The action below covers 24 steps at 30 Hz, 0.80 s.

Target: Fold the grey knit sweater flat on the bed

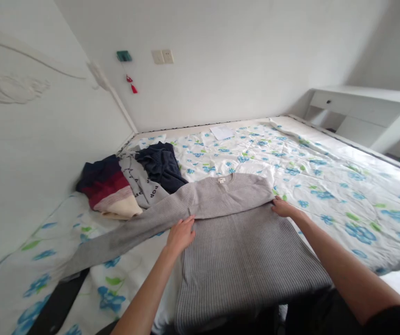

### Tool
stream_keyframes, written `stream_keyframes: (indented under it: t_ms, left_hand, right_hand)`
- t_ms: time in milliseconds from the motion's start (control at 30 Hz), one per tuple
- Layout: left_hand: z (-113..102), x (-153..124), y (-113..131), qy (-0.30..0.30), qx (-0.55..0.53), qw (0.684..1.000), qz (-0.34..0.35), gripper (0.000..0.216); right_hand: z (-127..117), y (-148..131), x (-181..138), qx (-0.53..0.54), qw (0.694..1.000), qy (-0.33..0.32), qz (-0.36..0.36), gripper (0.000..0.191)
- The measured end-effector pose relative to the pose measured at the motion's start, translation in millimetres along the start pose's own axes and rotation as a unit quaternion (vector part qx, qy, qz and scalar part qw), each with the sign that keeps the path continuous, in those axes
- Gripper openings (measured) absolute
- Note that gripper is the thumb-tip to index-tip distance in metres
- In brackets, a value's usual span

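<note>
A grey ribbed sweater (252, 251) lies spread on the bed with its neckline pointing away from me. One sleeve is folded across the chest, while the other sleeve (126, 239) stretches out to the lower left. My left hand (182, 235) rests on the sweater's left edge by the end of the folded sleeve, its fingers extended. At the right side, my right hand (283, 207) has its fingers closed on the edge of the fabric, where the sleeve folds over. Its fingertips are partly hidden.
Bunched clothes lie at the back left: a striped sweater (111, 188), a grey printed garment (142, 179) and a dark blue garment (163, 163). A black flat object (58, 302) sits below the outstretched sleeve. White paper (222, 132) lies farther back; a white desk (363, 109) stands right.
</note>
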State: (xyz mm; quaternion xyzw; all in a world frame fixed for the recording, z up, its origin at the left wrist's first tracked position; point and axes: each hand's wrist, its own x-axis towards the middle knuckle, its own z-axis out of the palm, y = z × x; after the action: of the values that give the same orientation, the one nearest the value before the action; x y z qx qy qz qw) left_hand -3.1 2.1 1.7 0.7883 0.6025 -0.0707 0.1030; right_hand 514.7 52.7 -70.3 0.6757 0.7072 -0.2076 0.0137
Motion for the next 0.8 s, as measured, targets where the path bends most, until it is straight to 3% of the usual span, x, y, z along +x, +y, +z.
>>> stream_keyframes:
  t_ms: [400,567,700,800]
  left_hand:
    - [9,3,-7,-0.075,0.031,0.996,-0.026,0.062]
    - [12,8,-11,-0.097,0.023,0.995,-0.016,0.067]
    - [11,9,-10,-0.090,0.009,0.996,-0.014,0.063]
    - [9,6,-8,-0.087,0.000,0.996,-0.022,0.064]
  right_hand:
    - [-17,14,-15,0.039,0.998,-0.050,0.018,0.038]
    - [-17,24,-15,0.064,0.990,0.022,0.124,0.039]
    - [-8,23,-6,0.124,0.964,0.079,0.221,0.050]
    - [-1,18,1,0.153,0.954,0.106,0.236,0.058]
